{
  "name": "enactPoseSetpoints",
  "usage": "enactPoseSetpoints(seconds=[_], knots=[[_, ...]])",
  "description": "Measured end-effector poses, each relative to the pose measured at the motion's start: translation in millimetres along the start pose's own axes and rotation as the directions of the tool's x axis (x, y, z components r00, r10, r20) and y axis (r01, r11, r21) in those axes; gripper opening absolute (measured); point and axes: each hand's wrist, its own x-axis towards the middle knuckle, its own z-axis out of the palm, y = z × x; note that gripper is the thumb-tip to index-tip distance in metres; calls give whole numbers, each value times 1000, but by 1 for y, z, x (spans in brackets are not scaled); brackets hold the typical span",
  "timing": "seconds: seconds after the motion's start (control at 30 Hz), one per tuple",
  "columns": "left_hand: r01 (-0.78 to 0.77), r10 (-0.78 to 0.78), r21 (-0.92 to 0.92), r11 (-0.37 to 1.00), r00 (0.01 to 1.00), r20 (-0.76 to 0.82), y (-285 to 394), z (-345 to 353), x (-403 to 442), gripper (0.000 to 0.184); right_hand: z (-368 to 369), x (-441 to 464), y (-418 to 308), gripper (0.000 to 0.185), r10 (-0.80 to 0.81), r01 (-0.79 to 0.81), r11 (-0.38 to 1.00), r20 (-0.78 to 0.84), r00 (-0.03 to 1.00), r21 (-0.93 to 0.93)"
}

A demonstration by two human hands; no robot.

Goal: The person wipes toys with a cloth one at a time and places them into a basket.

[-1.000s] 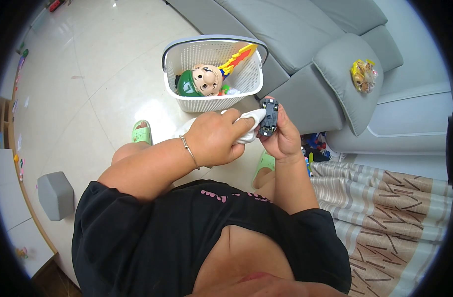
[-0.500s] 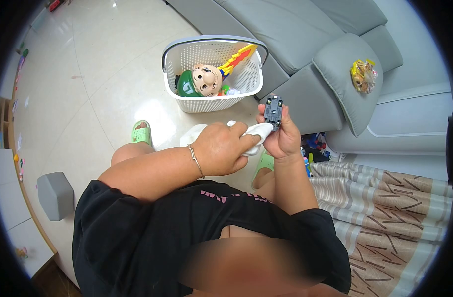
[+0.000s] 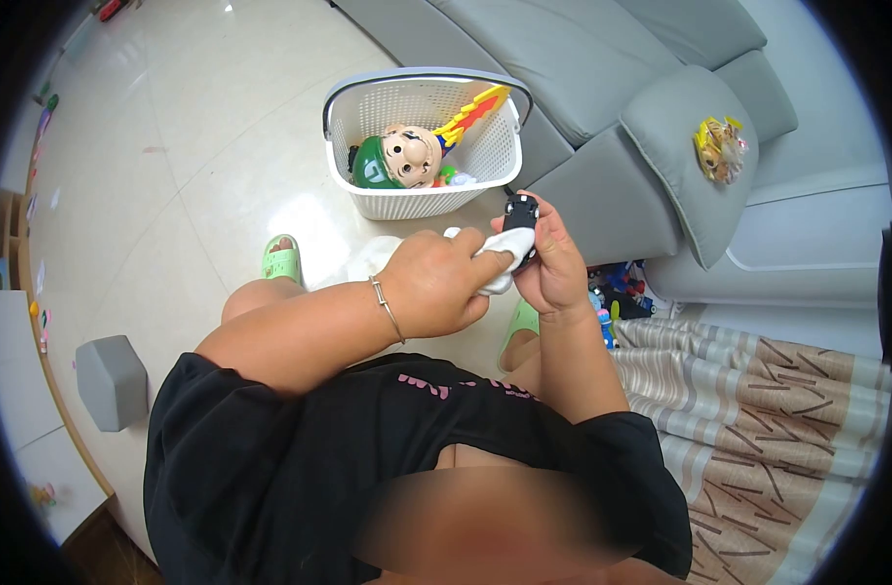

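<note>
My left hand (image 3: 431, 283), with a bracelet at its wrist, is closed on a white cloth (image 3: 504, 252) and seen from the back. The cloth lies against a small black toy car (image 3: 521, 212), covering part of it. Fingers and thumb of my right hand (image 3: 553, 268) grip the toy car from the right side. Part of the cloth (image 3: 373, 255) hangs out to the left behind my left hand.
Beyond my hands stands a white basket (image 3: 422, 205) holding a green-capped face mask (image 3: 407, 159) and a yellow-red toy (image 3: 475, 115). A grey sofa (image 3: 602, 210) is at the right, a patterned curtain (image 3: 758, 409) below it, and a grey stool (image 3: 112, 383) at the left.
The toy car has been turned over in my right hand, its grey underside giving way to a black surface. The cloth in my left hand now covers more of it.
</note>
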Motion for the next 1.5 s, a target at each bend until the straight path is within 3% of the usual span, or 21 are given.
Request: enactPoseSetpoints(seconds=[0.17,0.47,0.57,0.73,0.83,0.9,1.1,1.2,1.33,1.4,1.5], knots=[[-25,27,-46,999,998,54,3,-4,-1,43,-7,2,0,44,41,-49,988,60,997,149],[10,-7,69,998,999,-53,-4,-3,0,43,1,5,2,42,59,-75,988,116,992,133],[3,1,39,999,996,-88,-3,-4,2,42,5,6,0,52,58,-72,990,117,991,120],[87,-88,-18,996,994,-68,-7,-6,2,44,12,5,-8,53,27,-50,980,124,992,192],[56,-57,-16,998,997,-60,-6,-4,3,45,11,4,-9,50,38,-53,988,105,994,146],[34,-36,-23,999,998,-50,-5,-2,2,44,4,3,-5,38,41,-41,986,3,999,163],[-43,48,-76,996,997,65,-1,1,-1,45,-13,7,-6,38,52,-24,965,-101,993,262],[-13,15,-107,994,1000,19,0,1,-2,47,-23,8,-6,34,81,-54,930,-60,995,363],[65,-68,-144,987,998,-15,-2,0,-2,49,-8,6,-6,29,80,-46,930,-79,994,363],[84,-86,-153,985,996,-11,-4,2,-2,50,7,5,-11,28,170,-57,947,-343,924,316],[77,-78,-129,989,997,-2,-7,3,-2,51,-17,3,-7,31,140,-102,978,-209,968,182]])
